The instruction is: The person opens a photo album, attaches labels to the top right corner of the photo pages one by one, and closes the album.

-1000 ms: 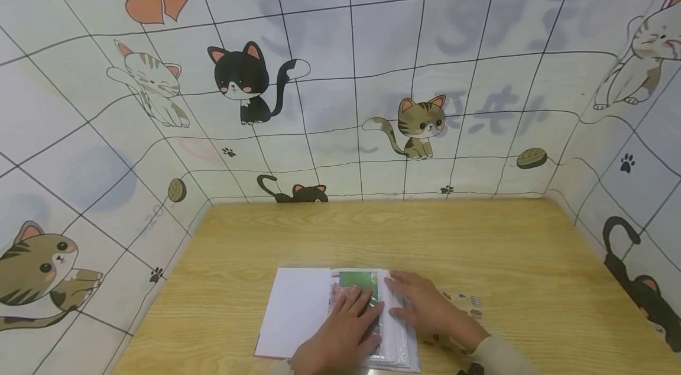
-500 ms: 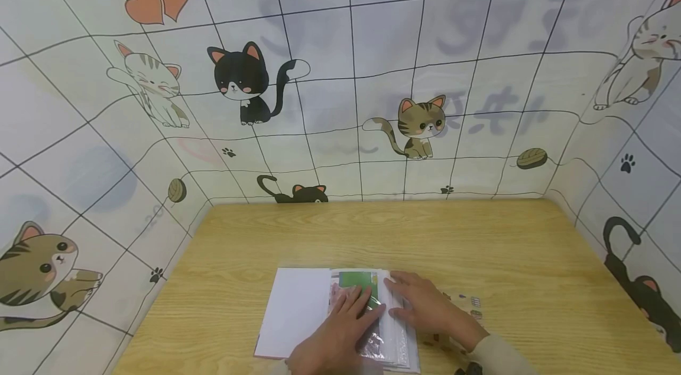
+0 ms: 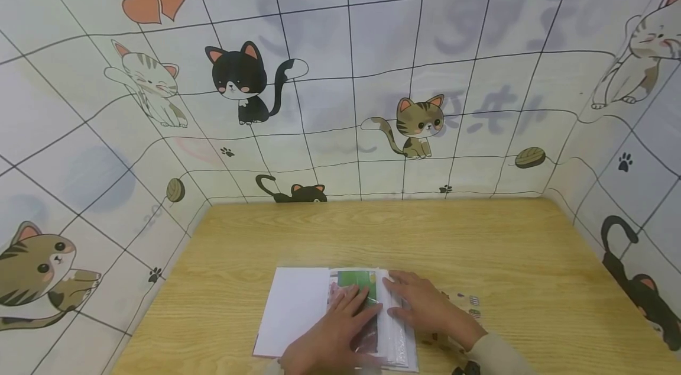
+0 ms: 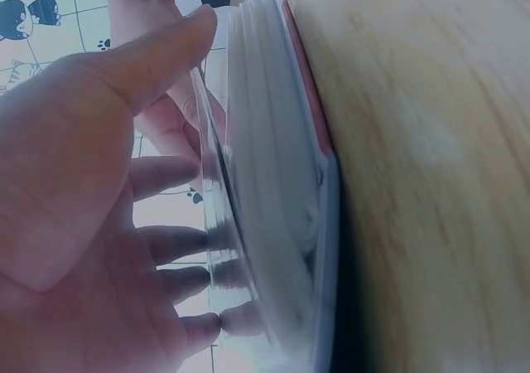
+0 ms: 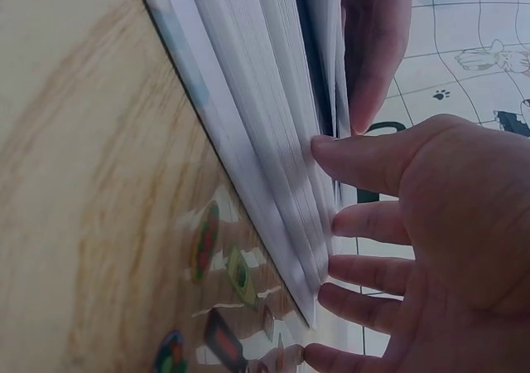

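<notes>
An album with clear plastic sleeves [image 3: 398, 339] lies open, its blank white inside cover [image 3: 295, 304] on the left. In the top sleeve is a picture [image 3: 357, 278] with green, pink and dark areas. My left hand [image 3: 330, 330] rests on that sleeve, fingers spread and fairly straight. At the right edge of the pages, my right hand [image 3: 425, 307] touches the sleeves with its fingertips. From the side, the left wrist view shows a thick stack of pages [image 4: 265, 157] under the lifted clear top sleeve. In the right wrist view, thumb and fingers lie along the page edges [image 5: 257, 116].
A clear sheet of small colourful stickers [image 3: 472, 303] lies on the wooden table [image 3: 372, 233] to the right, partly under my right forearm. Cat-patterned walls [image 3: 330, 97] enclose the table's back and sides. Something dark [image 3: 467, 368] shows at the bottom edge, by the right sleeve.
My left hand has shifted slightly left, its thumb now lower; more of the picture's dark lower part shows. The right hand stays at the page edge.
</notes>
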`<state>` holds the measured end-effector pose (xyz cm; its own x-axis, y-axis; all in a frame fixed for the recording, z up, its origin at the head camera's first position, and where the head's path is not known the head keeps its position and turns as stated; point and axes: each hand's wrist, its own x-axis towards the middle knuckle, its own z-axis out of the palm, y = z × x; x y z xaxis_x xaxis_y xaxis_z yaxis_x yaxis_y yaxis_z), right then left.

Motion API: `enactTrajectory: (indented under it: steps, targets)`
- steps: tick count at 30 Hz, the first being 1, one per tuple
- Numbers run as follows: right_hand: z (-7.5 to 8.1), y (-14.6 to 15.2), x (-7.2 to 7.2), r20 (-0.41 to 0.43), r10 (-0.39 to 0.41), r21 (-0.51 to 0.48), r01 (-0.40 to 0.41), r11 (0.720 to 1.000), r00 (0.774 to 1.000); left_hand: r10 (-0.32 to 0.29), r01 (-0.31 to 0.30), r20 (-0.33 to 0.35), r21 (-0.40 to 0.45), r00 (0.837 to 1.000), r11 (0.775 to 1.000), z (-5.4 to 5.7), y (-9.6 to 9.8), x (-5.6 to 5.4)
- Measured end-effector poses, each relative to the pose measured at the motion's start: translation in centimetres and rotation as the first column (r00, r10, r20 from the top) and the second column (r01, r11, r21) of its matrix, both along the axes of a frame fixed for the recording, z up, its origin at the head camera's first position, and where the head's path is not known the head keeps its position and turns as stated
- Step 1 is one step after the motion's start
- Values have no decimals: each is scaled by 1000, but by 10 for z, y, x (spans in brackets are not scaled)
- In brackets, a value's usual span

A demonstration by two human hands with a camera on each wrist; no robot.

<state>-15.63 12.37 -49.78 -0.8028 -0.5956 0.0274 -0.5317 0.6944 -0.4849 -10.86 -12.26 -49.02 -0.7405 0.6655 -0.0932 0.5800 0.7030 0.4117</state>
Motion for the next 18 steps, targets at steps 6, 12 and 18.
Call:
enactTrajectory:
  steps: [6,12,18]
  targets:
    - [0,-2,-1,-1,3,8,-3,1000,1000,-3,4,-16,22,1000,1000,3,-3,1]
    - [1,-2,0,3,6,14,-6,1000,1000,-17,19,-56,36,998,999,4,-5,3]
    - [0,-2,1,-3,-2,16,2,1000,1000,-34,38,-50,68,998,997,6,-7,3]
